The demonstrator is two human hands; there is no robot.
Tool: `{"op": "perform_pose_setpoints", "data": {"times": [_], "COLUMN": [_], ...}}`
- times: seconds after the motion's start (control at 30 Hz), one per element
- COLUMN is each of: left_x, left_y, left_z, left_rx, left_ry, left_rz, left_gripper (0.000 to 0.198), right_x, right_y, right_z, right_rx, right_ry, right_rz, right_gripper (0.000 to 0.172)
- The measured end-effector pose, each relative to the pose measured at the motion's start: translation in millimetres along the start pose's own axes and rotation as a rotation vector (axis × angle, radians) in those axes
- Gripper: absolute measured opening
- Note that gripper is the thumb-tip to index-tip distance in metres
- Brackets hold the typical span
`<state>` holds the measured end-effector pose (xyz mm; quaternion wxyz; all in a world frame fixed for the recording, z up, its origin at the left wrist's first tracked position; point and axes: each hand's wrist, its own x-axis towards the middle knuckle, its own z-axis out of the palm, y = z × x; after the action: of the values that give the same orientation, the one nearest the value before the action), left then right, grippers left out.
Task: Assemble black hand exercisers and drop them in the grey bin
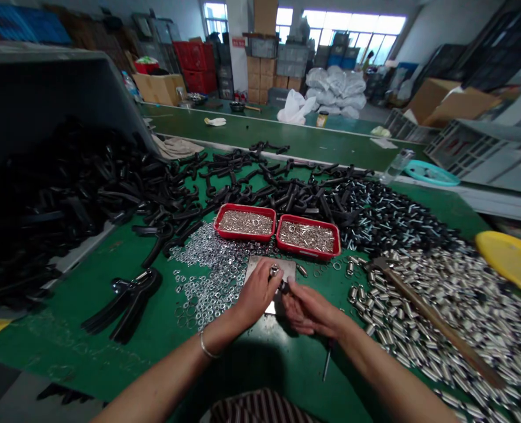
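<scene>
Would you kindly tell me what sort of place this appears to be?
It looks like a factory or assembly workshop: loose nuts and metal cylinders lie heaped on a green table, and red crates stand stacked behind.

This is a factory workshop. Loose parts lie in bulk on the green worktop [88, 364]: rings [225, 276], metal cylinders [476, 311] and black clamp-like parts [296, 194], along with red trays [245, 237] of small pieces and a hammer [437, 322]. Behind, past a second long green surface [251, 129], stand stacked crates [196, 61], cardboard boxes [260, 73] and piled full sacks [335, 91], below a row of wide windows [353, 23].
</scene>
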<state>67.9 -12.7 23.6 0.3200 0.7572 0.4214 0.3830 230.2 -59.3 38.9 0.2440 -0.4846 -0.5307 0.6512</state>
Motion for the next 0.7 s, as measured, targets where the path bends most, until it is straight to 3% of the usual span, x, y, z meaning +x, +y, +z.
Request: {"op": "perform_pose_setpoints", "data": {"times": [0.03,0.17,0.2,0.3,0.33,0.37,0.47,0.53,0.6,0.7], "left_x": [-1.8,-5.1,-5.2,-5.0,-5.1,-5.3,-6.1,-5.5,-2.1,9.5], "left_y": [1.1,3.7,4.2,6.1,6.9,7.7,10.2,10.9,9.7,3.4], "left_z": [-0.2,-1.8,-2.8,-6.0,-6.2,-5.5,0.4,3.8,4.4,1.8], "left_rx": [-0.007,-0.012,-0.004,0.018,0.013,-0.002,-0.103,-0.113,-0.014,0.249], "left_ry": [-0.019,0.056,0.070,0.005,-0.005,0.007,0.119,0.143,0.090,-0.128], "left_rz": [0.018,-0.102,-0.095,0.066,0.092,0.071,-0.175,-0.259,-0.188,-0.035], "left_gripper": [0.022,0.022,0.022,0.019,0.018,0.018,0.025,0.028,0.026,0.023], "right_x": [0.2,0.2,-0.5,-3.9,-5.2,-6.3,-7.5,-5.5,-1.1,5.7], "right_y": [2.1,6.9,6.7,2.2,-0.3,-2.9,-6.2,-1.7,7.4,21.5], "right_z": [0.8,5.3,7.0,11.4,12.4,13.3,16.3,19.3,22.3,21.9], "right_rx": [0.020,-0.046,-0.011,0.224,0.252,0.225,-0.050,-0.107,0.065,0.306], "right_ry": [-0.007,0.284,0.270,0.008,-0.008,0.053,0.435,0.549,0.478,0.299], "right_rz": [0.009,-0.149,-0.156,-0.059,-0.061,-0.105,-0.367,-0.437,-0.363,-0.204], "right_gripper": [0.069,0.048,0.047,0.059,0.059,0.053,0.033,0.030,0.027,0.030]}}
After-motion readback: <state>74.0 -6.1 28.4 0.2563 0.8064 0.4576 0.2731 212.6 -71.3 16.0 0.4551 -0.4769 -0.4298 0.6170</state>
